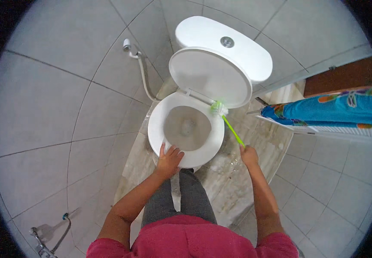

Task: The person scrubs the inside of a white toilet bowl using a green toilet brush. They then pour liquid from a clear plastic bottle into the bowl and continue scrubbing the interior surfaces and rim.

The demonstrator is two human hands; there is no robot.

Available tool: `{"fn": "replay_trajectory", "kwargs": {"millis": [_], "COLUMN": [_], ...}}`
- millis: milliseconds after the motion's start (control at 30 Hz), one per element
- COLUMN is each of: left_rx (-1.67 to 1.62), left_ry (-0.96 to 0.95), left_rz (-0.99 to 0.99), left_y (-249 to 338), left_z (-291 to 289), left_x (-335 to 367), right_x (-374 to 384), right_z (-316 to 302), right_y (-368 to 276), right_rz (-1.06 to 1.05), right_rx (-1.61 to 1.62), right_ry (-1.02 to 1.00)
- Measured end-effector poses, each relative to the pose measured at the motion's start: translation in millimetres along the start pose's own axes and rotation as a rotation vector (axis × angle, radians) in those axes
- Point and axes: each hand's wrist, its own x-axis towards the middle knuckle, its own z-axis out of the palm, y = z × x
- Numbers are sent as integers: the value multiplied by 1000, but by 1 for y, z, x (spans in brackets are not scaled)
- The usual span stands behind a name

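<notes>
In front of me stands a white toilet, its lid (211, 75) raised against the tank and its seat (157, 124) down on the bowl (188, 127). My right hand (249, 155) is closed round the end of the green handle of a toilet brush (233, 129). The brush's white and green bristle head meets the right rear of the seat, near the lid hinge. My left hand (169, 161) rests on the front left of the seat with its fingers spread, holding nothing.
The white tank (248, 56) has a round metal flush button (227, 41). A handheld bidet sprayer (128, 45) with its hose hangs on the left wall. At right, a blue patterned cloth (323, 108) hangs over a rail. Wet-looking marble-patterned flooring (237, 185) surrounds the toilet; a tap (42, 245) is at lower left.
</notes>
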Motion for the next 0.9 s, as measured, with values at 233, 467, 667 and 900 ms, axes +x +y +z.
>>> {"fn": "replay_trajectory", "kwargs": {"millis": [233,467,667,900], "left_rx": [-42,-80,-93,-128], "left_ry": [-7,-54,-43,-37], "left_rz": [0,-22,-3,-84], "left_y": [-4,-6,-2,-4], "left_z": [35,22,17,6], "left_x": [-2,-6,6,-7], "right_x": [92,71,108,78], "right_z": [9,17,31,5], "right_y": [-125,-22,-95,-86], "right_rz": [-115,2,-110,-124], "right_rx": [-85,-187,-81,-136], "right_ry": [-99,-198,-144,-130]}}
